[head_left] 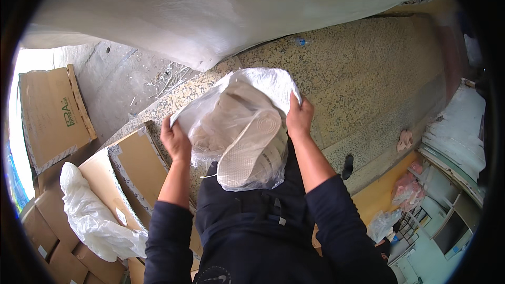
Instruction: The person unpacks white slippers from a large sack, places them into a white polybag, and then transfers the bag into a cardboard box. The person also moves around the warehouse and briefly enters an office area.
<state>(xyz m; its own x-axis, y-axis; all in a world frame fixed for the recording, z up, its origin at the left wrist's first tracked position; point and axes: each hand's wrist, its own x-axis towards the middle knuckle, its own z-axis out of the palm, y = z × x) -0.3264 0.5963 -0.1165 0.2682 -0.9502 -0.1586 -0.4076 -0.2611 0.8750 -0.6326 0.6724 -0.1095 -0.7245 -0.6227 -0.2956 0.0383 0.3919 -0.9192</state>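
A see-through plastic bag with a white upper part is stretched between my hands in front of my dark trousers. Inside it lies at least one pale beige shoe, its patterned sole turned up toward me. Plastic blurs the other beige contents, so I cannot tell how many pieces there are. My left hand pinches the bag's edge on the left. On the right, my right hand grips the white edge between thumb and fingers.
Cardboard boxes stand at the left, with a crumpled white plastic bag over an opened one. A large pale surface spans the top. Pink slippers and a dark shoe lie on the speckled floor; shelving stands at the lower right.
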